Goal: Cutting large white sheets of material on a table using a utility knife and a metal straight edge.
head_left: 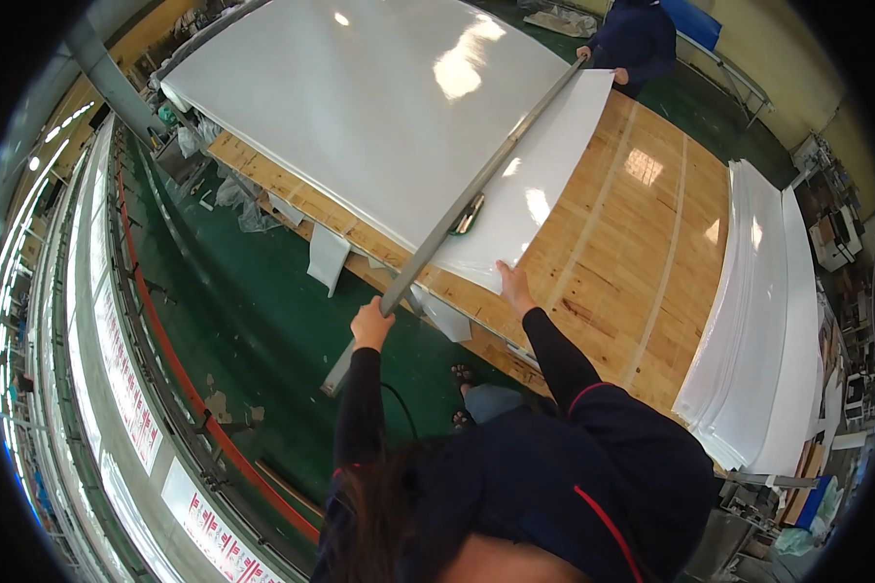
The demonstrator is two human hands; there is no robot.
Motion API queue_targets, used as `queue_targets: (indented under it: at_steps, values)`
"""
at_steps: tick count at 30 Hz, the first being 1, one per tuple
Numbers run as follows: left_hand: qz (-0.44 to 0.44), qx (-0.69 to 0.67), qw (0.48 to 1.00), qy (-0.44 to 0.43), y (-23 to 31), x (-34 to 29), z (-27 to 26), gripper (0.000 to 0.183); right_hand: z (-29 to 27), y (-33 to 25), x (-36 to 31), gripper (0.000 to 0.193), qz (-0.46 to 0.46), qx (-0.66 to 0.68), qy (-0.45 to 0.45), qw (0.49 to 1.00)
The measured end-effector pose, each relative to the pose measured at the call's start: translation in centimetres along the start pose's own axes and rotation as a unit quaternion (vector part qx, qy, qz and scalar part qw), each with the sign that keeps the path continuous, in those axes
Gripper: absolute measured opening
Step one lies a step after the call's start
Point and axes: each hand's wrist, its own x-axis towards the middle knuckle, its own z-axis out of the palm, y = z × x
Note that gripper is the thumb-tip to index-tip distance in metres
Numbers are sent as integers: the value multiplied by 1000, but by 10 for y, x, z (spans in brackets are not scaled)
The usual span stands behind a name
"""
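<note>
My left hand (367, 324) is closed round the near end of a long grey metal bar (428, 248). The bar runs diagonally across glossy white sheets and sticks out past the table's near edge. My right hand (513, 288) pinches the near corner of a white sheet (544, 165) on the bar's right side. Between my hands, against the bar, a small dark hand tool with a greenish edge (468, 215) lies on the sheet. At the far end a co-worker (637, 39) in dark clothing has one hand at the bar and the other at the sheet's far corner.
A large stack of white sheets (350, 107) covers the wooden table's (608, 233) left part. Another white pile (749, 321) lies on its right end. White scraps (328, 257) hang below the near edge. A long rail with an orange-red side (209, 428) crosses the green floor at left.
</note>
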Motion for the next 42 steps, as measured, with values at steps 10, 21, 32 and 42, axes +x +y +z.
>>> queue_targets:
  at_steps: [10, 21, 32, 42]
  values:
    - [-4, -44, 998, -33, 80, -151, 71, 42, -140, 44, -115, 45, -36, -18, 40, 998]
    - [8, -129, 988, -81, 181, -332, 195, 47, -359, 172, -242, 45, 39, -93, 71, 992]
    - [70, -162, 970, -167, 286, -423, 265, 55, -531, 243, -339, 55, 174, -240, 182, 937]
    - [40, -146, 977, -151, 266, -411, 263, 57, -479, 180, -342, 52, -155, -422, 167, 878]
